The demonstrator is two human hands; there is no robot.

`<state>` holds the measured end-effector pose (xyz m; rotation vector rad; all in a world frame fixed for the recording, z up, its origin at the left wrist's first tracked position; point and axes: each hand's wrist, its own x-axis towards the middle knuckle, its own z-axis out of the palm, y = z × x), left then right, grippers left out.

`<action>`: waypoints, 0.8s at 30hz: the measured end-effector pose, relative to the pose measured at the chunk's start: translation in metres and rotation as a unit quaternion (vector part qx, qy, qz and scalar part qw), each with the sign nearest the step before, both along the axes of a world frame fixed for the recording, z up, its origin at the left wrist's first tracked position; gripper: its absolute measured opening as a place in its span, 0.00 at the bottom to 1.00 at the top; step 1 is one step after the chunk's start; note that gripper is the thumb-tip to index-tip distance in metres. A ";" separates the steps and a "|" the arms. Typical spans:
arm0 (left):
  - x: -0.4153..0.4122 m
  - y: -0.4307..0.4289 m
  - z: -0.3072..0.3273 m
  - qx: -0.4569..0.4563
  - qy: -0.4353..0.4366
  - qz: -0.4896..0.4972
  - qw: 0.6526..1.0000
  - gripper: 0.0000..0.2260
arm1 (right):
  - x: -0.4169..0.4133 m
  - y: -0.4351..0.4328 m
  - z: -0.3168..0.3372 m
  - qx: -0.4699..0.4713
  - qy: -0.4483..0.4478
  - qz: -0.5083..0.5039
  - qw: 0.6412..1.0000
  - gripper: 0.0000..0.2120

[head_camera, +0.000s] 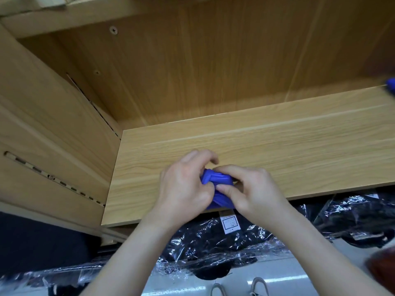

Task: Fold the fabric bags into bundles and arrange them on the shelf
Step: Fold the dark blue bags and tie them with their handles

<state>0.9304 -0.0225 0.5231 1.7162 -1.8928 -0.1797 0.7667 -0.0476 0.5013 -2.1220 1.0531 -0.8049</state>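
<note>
Seemingly the work is mid-fold: one blue fabric bag [218, 182] is already squeezed into a small, tight wad, but it is not yet set down as a finished bundle. Both hands grip it. The left hand [186, 184] curls round its left side with the thumb pressing in, and the right hand [250, 189] pinches its right side between thumb and forefinger. The bag sits between the two hands at the front edge of the wooden shelf [277, 146]; whether it touches the board cannot be told. At the shelf's far right end a blurred scrap of blue [391, 85] shows, perhaps a bundle already placed. No other loose bags are in view.
</note>
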 end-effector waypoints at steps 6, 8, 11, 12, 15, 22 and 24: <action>0.015 -0.007 0.006 0.134 0.096 -0.091 0.982 0.19 | -0.004 0.002 -0.016 -0.059 -0.025 -0.050 0.997 0.10; 0.022 -0.012 0.013 0.189 0.047 -0.097 0.976 0.17 | -0.004 0.002 -0.016 -0.017 -0.048 -0.050 0.997 0.11; 0.029 -0.015 0.020 0.228 0.018 -0.135 0.964 0.12 | -0.005 0.000 -0.011 0.082 -0.117 -0.047 0.989 0.09; 0.031 -0.016 0.021 0.227 0.040 -0.146 0.962 0.13 | -0.004 -0.002 -0.008 0.099 -0.138 -0.044 0.984 0.10; 0.027 -0.017 0.019 0.217 0.253 -0.152 0.931 0.16 | -0.003 -0.010 0.003 0.138 -0.200 -0.026 0.970 0.10; -0.003 -0.015 -0.003 0.136 0.489 -0.061 0.859 0.08 | -0.003 -0.019 0.006 0.162 -0.265 -0.068 0.948 0.07; -0.009 -0.012 -0.008 0.124 0.529 -0.040 0.839 0.07 | -0.001 -0.019 0.009 0.175 -0.298 -0.083 0.935 0.07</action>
